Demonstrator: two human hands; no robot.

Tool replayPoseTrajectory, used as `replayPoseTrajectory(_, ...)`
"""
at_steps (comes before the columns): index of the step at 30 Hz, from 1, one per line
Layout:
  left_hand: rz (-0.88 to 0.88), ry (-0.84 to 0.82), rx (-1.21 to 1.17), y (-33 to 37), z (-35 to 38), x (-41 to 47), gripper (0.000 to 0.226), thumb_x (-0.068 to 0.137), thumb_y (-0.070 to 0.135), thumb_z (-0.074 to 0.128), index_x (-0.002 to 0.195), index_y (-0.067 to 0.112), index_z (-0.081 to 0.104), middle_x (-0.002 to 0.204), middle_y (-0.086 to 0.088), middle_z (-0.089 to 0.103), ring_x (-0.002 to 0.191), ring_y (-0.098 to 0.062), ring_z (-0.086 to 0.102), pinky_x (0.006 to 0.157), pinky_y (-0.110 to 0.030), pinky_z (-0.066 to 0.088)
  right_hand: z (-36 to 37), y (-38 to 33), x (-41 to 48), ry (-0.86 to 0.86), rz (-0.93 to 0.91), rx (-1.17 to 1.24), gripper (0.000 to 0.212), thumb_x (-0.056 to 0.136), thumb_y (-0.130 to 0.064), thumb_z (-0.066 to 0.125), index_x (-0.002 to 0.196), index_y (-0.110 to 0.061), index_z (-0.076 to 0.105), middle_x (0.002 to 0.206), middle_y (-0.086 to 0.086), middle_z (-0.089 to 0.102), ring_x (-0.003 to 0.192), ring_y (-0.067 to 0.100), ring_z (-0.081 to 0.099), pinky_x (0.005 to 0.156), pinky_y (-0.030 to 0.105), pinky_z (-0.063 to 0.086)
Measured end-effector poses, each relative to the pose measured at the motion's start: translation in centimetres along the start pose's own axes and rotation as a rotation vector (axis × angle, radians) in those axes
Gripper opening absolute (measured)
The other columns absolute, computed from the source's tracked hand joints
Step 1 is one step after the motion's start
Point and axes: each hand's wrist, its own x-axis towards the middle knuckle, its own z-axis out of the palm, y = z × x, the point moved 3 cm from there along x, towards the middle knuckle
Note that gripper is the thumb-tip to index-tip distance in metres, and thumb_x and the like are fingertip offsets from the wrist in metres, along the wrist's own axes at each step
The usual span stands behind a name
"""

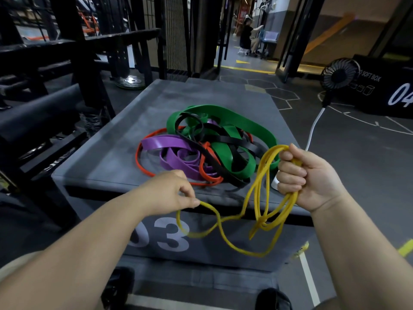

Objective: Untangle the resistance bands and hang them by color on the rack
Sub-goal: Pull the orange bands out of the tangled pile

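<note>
A thin yellow band (259,193) hangs in tangled loops in front of the grey soft box (107,157). My right hand (306,175) grips a bunch of its strands in a fist. My left hand (169,191) pinches one loop of it between thumb and fingers. On the box top lies a tangled heap: a wide green band (245,124), a purple band (169,142), a thin red band (139,162) and a black band (223,139), all wound through each other.
A black metal rack (73,52) stands to the left of the box. A small black fan (339,74) with a white cable sits on the floor at right, beside a black soft box (388,86). A person sits far back in the doorway.
</note>
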Motion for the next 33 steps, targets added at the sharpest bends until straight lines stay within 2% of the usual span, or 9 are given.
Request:
replayPoseTrajectory(3,0.012,-0.082,-0.333,0.7,-0.4,-0.5,0.019,0.091,0.035,0.061,0.076,0.028,0.071,0.083,0.011,0.068,0.078,0.001,0.061,0.076,-0.015,0.045,0.5,0.0,-0.1,0.052,-0.007,-0.036,0.029,0.067,-0.034,0.082,0.068,-0.018,0.058,0.050,-0.010,0.018,0.041,0.005,0.017,0.034,0.014,0.030)
replayPoseTrajectory(6,0.004,-0.153,-0.771,1.5,-0.5,-1.2,0.023,0.097,0.018,0.049,0.080,0.012,0.063,0.066,0.001,0.066,0.062,-0.006,0.059,0.064,-0.016,0.046,0.7,0.0,-0.1,0.046,0.004,-0.051,0.030,0.067,-0.034,0.082,0.068,-0.018,0.057,0.050,-0.010,0.019,0.041,0.005,0.018,0.034,0.014,0.031)
replayPoseTrajectory(10,-0.015,-0.160,-1.044,1.9,-0.2,-1.2,0.021,0.101,0.014,0.040,0.086,0.007,0.054,0.073,-0.009,0.069,0.068,-0.014,0.065,0.065,-0.021,0.051,1.0,0.5,0.0,0.043,0.026,-0.071,0.032,0.064,-0.034,0.083,0.068,-0.018,0.057,0.047,-0.011,0.024,0.037,0.003,0.025,0.035,0.015,0.033)
replayPoseTrajectory(16,-0.027,-0.226,-1.217,2.0,1.3,-0.7,0.019,0.100,0.011,0.038,0.090,0.009,0.053,0.099,-0.015,0.073,0.095,-0.019,0.068,0.083,-0.030,0.052,1.2,1.6,0.5,0.086,0.039,-0.147,0.043,0.052,-0.035,0.091,0.072,-0.016,0.057,0.049,-0.007,0.036,0.040,0.006,0.035,0.038,0.019,0.036)
replayPoseTrajectory(22,0.004,-0.296,-1.368,2.4,1.8,-0.6,0.012,0.089,0.010,0.056,0.099,0.004,0.058,0.095,-0.009,0.070,0.081,-0.017,0.067,0.075,-0.033,0.058,1.6,2.3,0.8,0.094,0.046,-0.199,0.054,0.051,-0.035,0.092,0.081,-0.014,0.053,0.055,-0.003,0.041,0.045,0.012,0.043,0.045,0.025,0.043)
replayPoseTrajectory(24,0.026,-0.326,-1.353,2.6,2.0,-0.6,0.014,0.087,0.011,0.056,0.098,0.005,0.060,0.094,-0.010,0.069,0.080,-0.017,0.068,0.076,-0.034,0.058,1.9,2.7,0.8,0.102,0.057,-0.221,0.046,0.060,-0.033,0.086,0.082,-0.014,0.051,0.055,-0.002,0.043,0.049,0.014,0.046,0.048,0.026,0.045)
replayPoseTrajectory(26,0.024,-0.307,-1.294,2.7,2.3,-0.6,0.010,0.090,0.010,0.055,0.098,0.008,0.060,0.091,-0.008,0.070,0.079,-0.017,0.068,0.080,-0.034,0.056,2.3,3.1,0.9,0.130,0.069,-0.259,0.024,0.077,-0.029,0.067,0.082,-0.015,0.048,0.055,-0.002,0.044,0.052,0.016,0.049,0.052,0.027,0.045)
replayPoseTrajectory(28,0.004,-0.237,-1.234,2.8,2.4,-0.5,0.011,0.095,0.006,0.048,0.099,0.009,0.058,0.086,-0.006,0.070,0.074,-0.015,0.067,0.076,-0.029,0.055,2.5,3.3,0.9,0.169,0.078,-0.276,0.010,0.083,-0.024,0.052,0.082,-0.015,0.048,0.056,-0.001,0.045,0.054,0.017,0.051,0.054,0.028,0.046)
replayPoseTrajectory(33,-0.103,-0.096,-1.265,2.3,2.2,-0.1,0.014,0.098,0.006,0.044,0.099,0.008,0.058,0.075,-0.004,0.068,0.063,-0.014,0.063,0.064,-0.031,0.056,2.6,3.4,1.0,0.229,0.054,-0.238,0.008,0.083,-0.023,0.052,0.083,-0.016,0.050,0.057,0.000,0.048,0.052,0.017,0.052,0.050,0.026,0.047)
